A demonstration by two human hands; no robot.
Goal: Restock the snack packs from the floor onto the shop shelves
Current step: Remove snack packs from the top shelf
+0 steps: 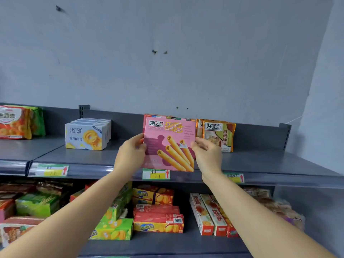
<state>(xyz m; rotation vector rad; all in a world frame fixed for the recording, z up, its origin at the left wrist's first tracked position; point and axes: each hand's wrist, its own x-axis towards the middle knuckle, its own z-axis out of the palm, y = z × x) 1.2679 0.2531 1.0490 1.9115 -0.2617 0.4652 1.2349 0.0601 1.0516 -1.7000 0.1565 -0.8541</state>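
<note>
A pink egg-roll snack box stands upright above the front of the grey top shelf, facing me. My left hand grips its left edge and my right hand grips its right edge. More pink boxes of the same kind peek out just behind it. The box's lower edge hangs over the shelf's price rail.
Yellow-green biscuit packs stand right beside the pink box. White Landy cookie boxes sit to the left, orange and green packs at far left. The lower shelf holds several red, green and white snack boxes.
</note>
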